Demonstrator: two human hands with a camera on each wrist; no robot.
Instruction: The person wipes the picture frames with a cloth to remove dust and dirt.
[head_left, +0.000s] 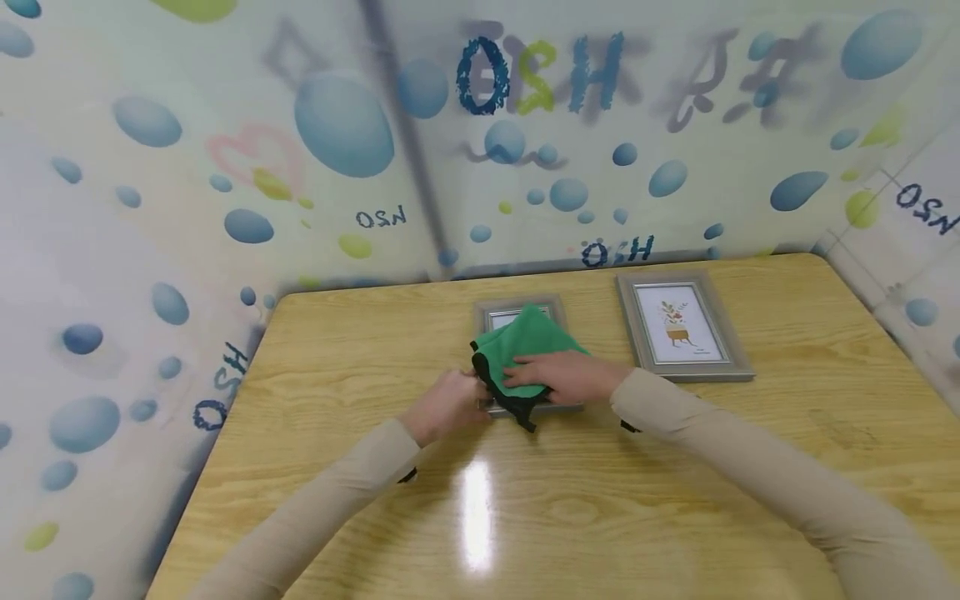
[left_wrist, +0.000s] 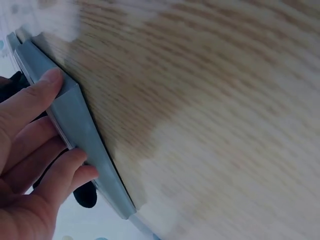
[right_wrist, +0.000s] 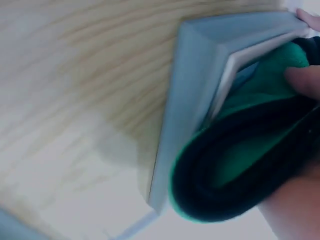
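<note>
A small grey picture frame (head_left: pixel 483 314) lies on the wooden table, its picture largely covered by a green cloth (head_left: pixel 531 331) with black trim. With thumb and fingers at its edge, my left hand (head_left: pixel 450 407) grips the frame's left side near the corner. In the left wrist view the thumb (left_wrist: pixel 51 77) rests on that corner. My right hand (head_left: pixel 566 377) holds the cloth down on the frame, fingers pointing left. Close up in the right wrist view, the folded cloth (right_wrist: pixel 240 160) bulges in a loop beside the hand, over the frame border (right_wrist: pixel 192 80).
A second, larger grey frame (head_left: pixel 678 325) with a plant picture lies to the right, near my right forearm. The wooden table (head_left: pixel 337 342) meets a wall covering (head_left: pixel 480 192) printed with blue and green drops at its back edge.
</note>
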